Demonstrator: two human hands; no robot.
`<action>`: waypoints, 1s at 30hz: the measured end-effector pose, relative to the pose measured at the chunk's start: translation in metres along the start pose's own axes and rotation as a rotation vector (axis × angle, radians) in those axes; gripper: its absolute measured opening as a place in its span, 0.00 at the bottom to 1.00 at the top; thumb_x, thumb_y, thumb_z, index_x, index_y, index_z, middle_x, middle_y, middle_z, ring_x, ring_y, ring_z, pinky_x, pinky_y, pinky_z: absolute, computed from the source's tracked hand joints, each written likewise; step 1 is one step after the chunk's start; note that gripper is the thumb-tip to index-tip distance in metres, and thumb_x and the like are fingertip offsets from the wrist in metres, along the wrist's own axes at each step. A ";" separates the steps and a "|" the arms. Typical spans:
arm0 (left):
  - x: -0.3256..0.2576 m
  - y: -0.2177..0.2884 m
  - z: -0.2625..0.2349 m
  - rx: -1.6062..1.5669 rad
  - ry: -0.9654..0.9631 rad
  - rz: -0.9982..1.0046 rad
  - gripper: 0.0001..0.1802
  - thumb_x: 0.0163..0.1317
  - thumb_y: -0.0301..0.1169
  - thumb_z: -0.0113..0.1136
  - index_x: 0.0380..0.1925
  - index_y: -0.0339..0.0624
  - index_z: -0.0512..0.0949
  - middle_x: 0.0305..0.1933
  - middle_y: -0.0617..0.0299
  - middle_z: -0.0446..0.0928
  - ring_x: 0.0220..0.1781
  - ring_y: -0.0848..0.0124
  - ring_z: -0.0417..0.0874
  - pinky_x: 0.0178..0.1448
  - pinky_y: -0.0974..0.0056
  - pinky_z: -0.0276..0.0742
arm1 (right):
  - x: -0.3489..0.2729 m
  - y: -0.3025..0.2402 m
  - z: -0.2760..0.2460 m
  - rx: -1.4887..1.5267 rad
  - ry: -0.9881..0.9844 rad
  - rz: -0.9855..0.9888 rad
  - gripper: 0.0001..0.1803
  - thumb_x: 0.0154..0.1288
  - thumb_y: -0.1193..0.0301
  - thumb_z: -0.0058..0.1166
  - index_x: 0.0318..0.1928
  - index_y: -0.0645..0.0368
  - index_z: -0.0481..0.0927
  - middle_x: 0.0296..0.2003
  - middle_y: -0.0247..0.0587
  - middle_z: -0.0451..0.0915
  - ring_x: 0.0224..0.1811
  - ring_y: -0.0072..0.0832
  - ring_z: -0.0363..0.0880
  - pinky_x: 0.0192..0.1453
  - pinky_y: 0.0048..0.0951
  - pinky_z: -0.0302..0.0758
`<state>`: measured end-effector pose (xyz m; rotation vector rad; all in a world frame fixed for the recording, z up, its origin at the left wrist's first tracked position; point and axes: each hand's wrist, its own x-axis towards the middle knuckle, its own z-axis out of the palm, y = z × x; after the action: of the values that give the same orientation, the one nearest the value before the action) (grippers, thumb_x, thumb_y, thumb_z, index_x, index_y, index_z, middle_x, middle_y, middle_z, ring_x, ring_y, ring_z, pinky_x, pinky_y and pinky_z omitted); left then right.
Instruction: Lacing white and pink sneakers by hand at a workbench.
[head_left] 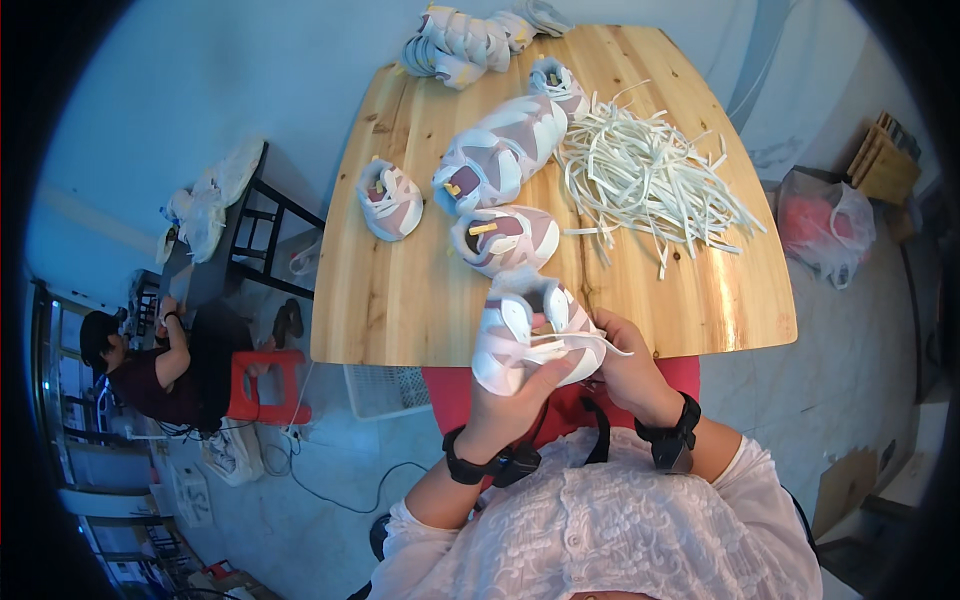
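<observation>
A white and pale pink shoe upper (505, 345) is held just past the near edge of the table. My left hand (520, 405) grips it from below and the left, thumb across its near side. A white shoelace (590, 340) runs through its front and sticks out to the right. My right hand (632, 372) is at the upper's right side, fingers closed on the lace; the fingertips are partly hidden. Just beyond lies another pink and white upper (535, 240) with a yellow tag.
On the wooden table (390, 310) are a heap of white laces (655, 180), a nested row of uppers (510, 145), a single upper (390, 205) and a far stack (465, 45). Left, a person (165, 375) sits near a red stool (268, 385). A plastic bag (825, 225) stands right.
</observation>
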<state>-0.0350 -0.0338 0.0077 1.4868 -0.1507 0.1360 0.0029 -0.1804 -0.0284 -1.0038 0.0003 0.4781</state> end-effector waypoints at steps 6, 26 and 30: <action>0.003 -0.020 -0.032 0.040 0.022 -0.110 0.18 0.58 0.23 0.62 0.48 0.34 0.70 0.46 0.58 0.76 0.47 0.72 0.78 0.51 0.66 0.77 | -0.008 -0.014 -0.022 -0.030 -0.057 0.131 0.14 0.66 0.67 0.54 0.48 0.62 0.73 0.31 0.28 0.74 0.20 0.10 0.63 0.22 0.15 0.61; -0.001 -0.032 -0.032 0.251 -0.129 -0.001 0.21 0.64 0.26 0.55 0.55 0.33 0.66 0.49 0.56 0.74 0.47 0.69 0.77 0.50 0.64 0.74 | 0.017 -0.033 0.028 -1.359 -0.176 -0.722 0.07 0.51 0.73 0.62 0.31 0.60 0.79 0.31 0.41 0.72 0.27 0.36 0.77 0.32 0.34 0.75; -0.004 -0.035 -0.036 0.265 -0.040 -0.009 0.15 0.68 0.32 0.49 0.50 0.33 0.71 0.42 0.55 0.77 0.43 0.68 0.78 0.46 0.63 0.74 | 0.019 -0.031 0.024 -1.304 -0.246 -0.747 0.07 0.52 0.72 0.59 0.29 0.61 0.76 0.30 0.42 0.70 0.25 0.41 0.76 0.29 0.37 0.74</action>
<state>-0.0314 -0.0008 -0.0304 1.7550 -0.1630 0.1226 0.0270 -0.1672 0.0061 -2.0686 -0.9819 -0.1765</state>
